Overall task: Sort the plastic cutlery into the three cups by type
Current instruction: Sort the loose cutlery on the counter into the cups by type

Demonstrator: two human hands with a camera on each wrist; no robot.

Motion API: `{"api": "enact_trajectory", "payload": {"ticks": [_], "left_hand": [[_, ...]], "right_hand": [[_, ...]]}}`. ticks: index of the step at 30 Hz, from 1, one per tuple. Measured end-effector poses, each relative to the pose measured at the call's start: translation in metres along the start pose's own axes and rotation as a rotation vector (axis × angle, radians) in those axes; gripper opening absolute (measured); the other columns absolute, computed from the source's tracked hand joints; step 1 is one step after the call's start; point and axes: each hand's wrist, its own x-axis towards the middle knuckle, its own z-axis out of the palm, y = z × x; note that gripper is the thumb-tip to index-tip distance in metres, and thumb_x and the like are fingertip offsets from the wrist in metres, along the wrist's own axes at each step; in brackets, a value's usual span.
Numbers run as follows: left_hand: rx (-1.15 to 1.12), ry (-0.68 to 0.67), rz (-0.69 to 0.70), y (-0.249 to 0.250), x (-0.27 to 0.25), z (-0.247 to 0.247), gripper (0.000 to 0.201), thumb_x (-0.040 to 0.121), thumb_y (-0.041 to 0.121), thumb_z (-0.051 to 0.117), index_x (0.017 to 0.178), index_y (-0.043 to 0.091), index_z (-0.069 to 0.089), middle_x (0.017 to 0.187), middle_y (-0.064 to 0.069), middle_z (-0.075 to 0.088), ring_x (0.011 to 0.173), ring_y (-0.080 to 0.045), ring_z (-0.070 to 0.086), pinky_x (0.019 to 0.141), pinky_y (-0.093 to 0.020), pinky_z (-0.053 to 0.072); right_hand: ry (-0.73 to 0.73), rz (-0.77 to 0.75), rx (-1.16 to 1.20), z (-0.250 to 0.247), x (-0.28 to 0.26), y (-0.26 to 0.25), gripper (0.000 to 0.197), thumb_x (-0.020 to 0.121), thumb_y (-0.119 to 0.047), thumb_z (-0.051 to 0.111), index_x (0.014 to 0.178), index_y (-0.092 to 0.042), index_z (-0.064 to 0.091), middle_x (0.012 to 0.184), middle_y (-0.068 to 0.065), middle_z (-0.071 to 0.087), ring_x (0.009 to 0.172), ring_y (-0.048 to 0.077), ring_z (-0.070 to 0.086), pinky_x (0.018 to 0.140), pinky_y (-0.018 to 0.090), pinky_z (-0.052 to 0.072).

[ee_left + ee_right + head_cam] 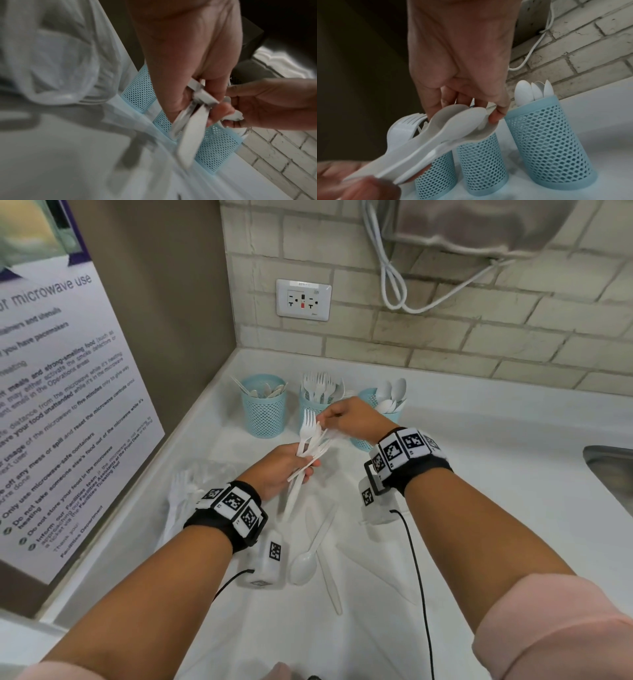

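Three light-blue mesh cups stand in a row at the back of the counter: the left cup (263, 409) holds white cutlery, the middle cup (317, 405) forks, the right cup (383, 419) spoons. In front of them my left hand (305, 467) grips the handles of a bundle of white plastic forks (308, 436). My right hand (323, 419) pinches the head end of that bundle (447, 129). In the right wrist view my right hand's fingertips (494, 117) curl on the heads. In the left wrist view my left hand (202, 105) wraps the handles (190, 135).
A loose white spoon (305, 563) and a white knife (330, 577) lie on the white counter (479, 474) between my forearms. A clear plastic bag (191, 491) lies at the left. A metal sink edge (609, 467) is at the far right. Brick wall behind the cups.
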Motion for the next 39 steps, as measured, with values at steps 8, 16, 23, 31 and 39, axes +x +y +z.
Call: {"api": "enact_trajectory", "payload": {"ticks": [8,16,23,31,39], "left_hand": [[-0.111,0.049,0.022,0.001,-0.005,-0.001,0.012,0.096,0.005,0.047,0.094,0.01,0.058,0.075,-0.004,0.056,0.043,-0.003,0.039,0.045,-0.015,0.034],[-0.033,0.254,0.189,0.017,-0.009,-0.023,0.017,0.099,0.021,0.043,0.091,0.013,0.056,0.077,0.001,0.055,0.048,-0.002,0.038,0.052,-0.018,0.035],[-0.016,0.348,0.284,0.027,-0.016,-0.045,0.017,0.099,0.024,0.045,0.095,0.018,0.06,0.077,0.005,0.054,0.054,-0.005,0.039,0.057,-0.018,0.038],[-0.013,0.387,0.208,0.018,-0.015,-0.053,0.019,0.099,0.024,0.044,0.1,0.016,0.061,0.078,0.003,0.055,0.055,-0.006,0.037,0.056,-0.019,0.035],[0.023,0.379,0.189,0.016,-0.014,-0.052,0.021,0.1,0.023,0.043,0.105,0.011,0.059,0.079,0.002,0.055,0.055,-0.006,0.039,0.054,-0.018,0.037]], "right_hand": [[-0.092,0.126,-0.01,0.002,0.007,-0.011,0.009,0.087,-0.015,0.061,0.086,-0.01,0.068,0.081,0.0,0.06,0.08,0.013,0.054,0.066,0.019,0.045],[-0.084,0.075,-0.014,-0.003,0.045,-0.056,0.026,0.087,-0.006,0.055,0.069,-0.025,0.055,0.072,-0.009,0.053,0.068,0.004,0.049,0.061,0.01,0.039],[0.308,-0.036,0.258,-0.022,0.088,-0.091,0.031,0.085,0.003,0.046,0.063,-0.016,0.055,0.083,0.002,0.062,0.088,0.017,0.055,0.088,0.029,0.047],[0.73,0.001,0.278,-0.021,0.102,-0.097,0.031,0.086,0.001,0.036,0.098,-0.013,0.061,0.099,0.0,0.062,0.088,0.014,0.054,0.084,0.027,0.046],[0.326,-0.03,-0.27,0.027,0.105,-0.071,0.034,0.084,-0.002,0.04,0.095,-0.021,0.066,0.109,0.001,0.066,0.106,0.024,0.057,0.097,0.041,0.041]]}}
